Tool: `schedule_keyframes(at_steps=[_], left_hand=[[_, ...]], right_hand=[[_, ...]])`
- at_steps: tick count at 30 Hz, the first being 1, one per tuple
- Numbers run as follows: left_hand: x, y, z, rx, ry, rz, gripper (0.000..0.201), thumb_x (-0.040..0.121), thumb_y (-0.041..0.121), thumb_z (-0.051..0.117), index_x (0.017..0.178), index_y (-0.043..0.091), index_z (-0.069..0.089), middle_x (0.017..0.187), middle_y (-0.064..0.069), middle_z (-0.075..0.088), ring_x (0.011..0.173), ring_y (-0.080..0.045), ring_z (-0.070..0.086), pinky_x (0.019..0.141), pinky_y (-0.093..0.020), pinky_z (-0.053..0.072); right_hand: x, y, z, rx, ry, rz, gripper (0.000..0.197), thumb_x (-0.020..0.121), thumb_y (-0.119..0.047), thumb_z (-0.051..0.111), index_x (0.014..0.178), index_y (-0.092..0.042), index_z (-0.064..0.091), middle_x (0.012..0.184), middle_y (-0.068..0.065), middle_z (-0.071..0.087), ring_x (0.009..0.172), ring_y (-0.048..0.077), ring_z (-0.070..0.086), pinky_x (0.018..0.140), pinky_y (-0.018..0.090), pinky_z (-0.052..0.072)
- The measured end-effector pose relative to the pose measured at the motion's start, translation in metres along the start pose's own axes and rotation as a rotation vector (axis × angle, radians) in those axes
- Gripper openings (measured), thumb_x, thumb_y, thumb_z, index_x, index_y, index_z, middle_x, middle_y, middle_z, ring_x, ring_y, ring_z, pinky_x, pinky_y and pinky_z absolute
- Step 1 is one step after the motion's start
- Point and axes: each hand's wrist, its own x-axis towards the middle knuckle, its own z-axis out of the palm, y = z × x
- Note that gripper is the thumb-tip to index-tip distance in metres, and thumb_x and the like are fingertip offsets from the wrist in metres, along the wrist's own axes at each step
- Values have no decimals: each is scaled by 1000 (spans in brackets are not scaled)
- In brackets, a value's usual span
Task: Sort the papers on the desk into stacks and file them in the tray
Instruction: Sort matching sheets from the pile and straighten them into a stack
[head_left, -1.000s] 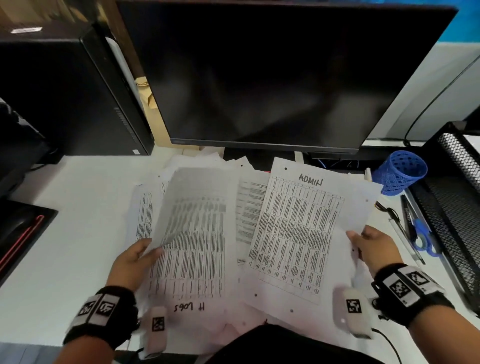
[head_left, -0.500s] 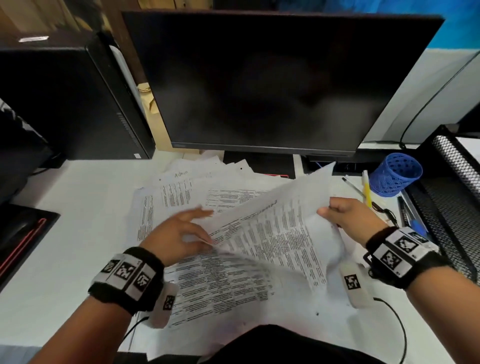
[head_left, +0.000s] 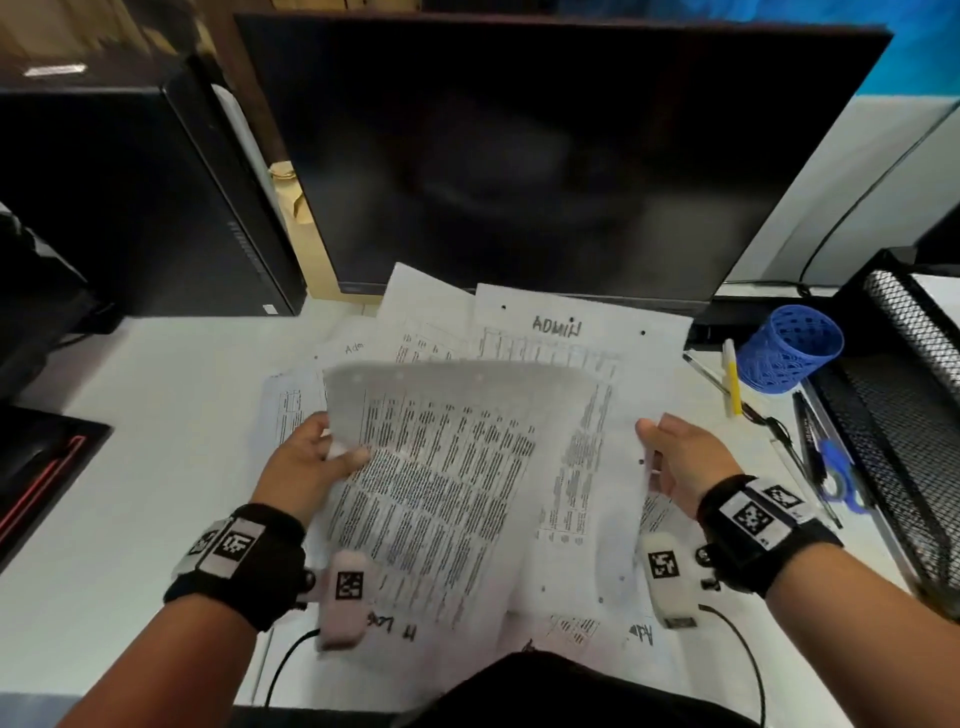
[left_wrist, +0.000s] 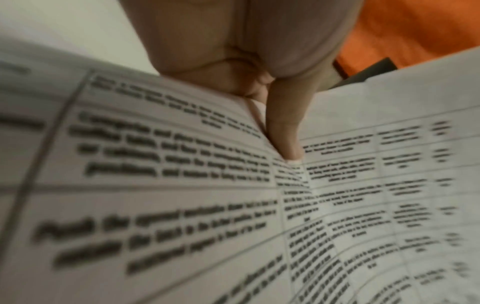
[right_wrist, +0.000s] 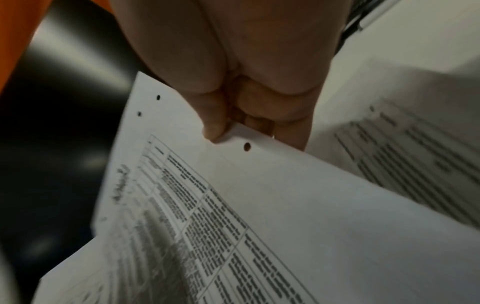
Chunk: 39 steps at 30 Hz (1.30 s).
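Gripping a printed sheet (head_left: 441, 483) at its left edge, the left hand (head_left: 306, 467) is held raised over the tabletop (head_left: 156, 441); the thumb lies on the printed face and the fingers (head_left: 311, 431) are curled behind it. In the left wrist view one finger (left_wrist: 285, 123) is pressed into the fold between two pages.

Right hand (head_left: 685, 462): held at the right edge of a second sheet (head_left: 587, 467), thumb on top. In the right wrist view the punched margin of that sheet (right_wrist: 259, 185) is pinched between thumb and curled fingers (right_wrist: 291, 131).

Held sheets: white, covered in ruled tables of small black text, overlapped at the middle, the left one tilted and uppermost. Punch holes are seen along the margins.

Loose papers (head_left: 415, 332): spread flat on the tabletop beneath both hands, in front of the monitor (head_left: 545, 156). One sheet marked "ADMIN" (head_left: 556, 325) lies farthest back.

Tray (head_left: 904, 395): black mesh, at the right edge of the tabletop, well apart from the held sheets.

Blue pen cup (head_left: 789, 348): just beside the tray, with pens (head_left: 732, 379) lying near it.
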Motion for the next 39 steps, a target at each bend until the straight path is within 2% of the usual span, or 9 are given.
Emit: schedule_keyframes(at_steps=[6, 10, 13, 16, 18, 22, 27, 33, 39], left_hand=[[-6, -17, 35, 125, -74, -128, 56, 86, 16, 65, 136, 27, 42, 122, 3, 55, 116, -13, 49, 100, -34, 37], [-6, -22, 42, 462, -129, -207, 45, 91, 28, 59, 131, 8, 50, 126, -6, 55, 114, -22, 51, 92, -27, 36], [-3, -29, 33, 580, -10, -251, 60, 89, 28, 61, 140, 4, 40, 143, -12, 44, 130, -28, 41, 106, -34, 31], [-4, -44, 24, 469, 87, -209, 42, 85, 22, 67, 124, 9, 58, 120, -12, 63, 107, -27, 57, 96, -36, 44], [-9, -49, 24, 412, 70, -195, 34, 84, 20, 68, 117, 11, 63, 106, -7, 67, 98, -25, 60, 89, -32, 44], [-14, -53, 26, 424, 96, -201, 31, 84, 19, 68, 113, 10, 64, 94, -5, 64, 88, -21, 55, 83, -30, 41], [-16, -44, 21, 421, 70, -144, 22, 88, 19, 63, 108, 10, 63, 92, -5, 63, 90, -24, 57, 79, -30, 40], [-4, -19, 6, 486, 51, 11, 26, 88, 23, 63, 110, 9, 65, 104, -4, 59, 104, -25, 56, 87, -33, 43], [5, -5, -2, 758, -205, 243, 25, 71, 51, 71, 93, 40, 65, 140, 34, 9, 134, 5, -6, 116, -37, -4]], right_hand=[[-10, 24, 53, 47, -90, 159, 23, 91, 7, 39, 72, 1, 50, 49, 2, 45, 42, 15, 43, 52, 25, 39], [-8, 39, 70, -170, -189, 251, 27, 93, 0, 41, 113, 2, 59, 92, 14, 63, 78, 25, 61, 77, 41, 55], [0, 36, 58, -438, -16, 139, 31, 92, -21, 53, 120, -8, 54, 110, 12, 62, 94, 26, 60, 82, 34, 50], [18, 34, 33, -520, 193, 124, 54, 88, -24, 62, 136, -9, 42, 126, 13, 56, 106, 29, 58, 85, 31, 47], [24, 35, 27, -471, 169, 183, 52, 85, -25, 65, 131, -8, 46, 109, 13, 63, 88, 27, 59, 82, 35, 51], [25, 41, 29, -549, 72, 176, 30, 85, -29, 65, 65, -8, 58, 49, 5, 57, 46, 20, 49, 51, 29, 39], [22, 36, 28, -759, 33, 102, 24, 91, -28, 56, 91, -4, 60, 89, 12, 67, 84, 28, 64, 75, 31, 49], [5, 21, 12, -650, -115, -14, 14, 88, -21, 64, 74, -16, 62, 53, -7, 60, 54, 13, 52, 55, 19, 40], [-8, 36, 26, -845, -344, -9, 32, 84, -37, 66, 108, -16, 61, 87, -4, 66, 72, 5, 60, 63, 17, 38]])
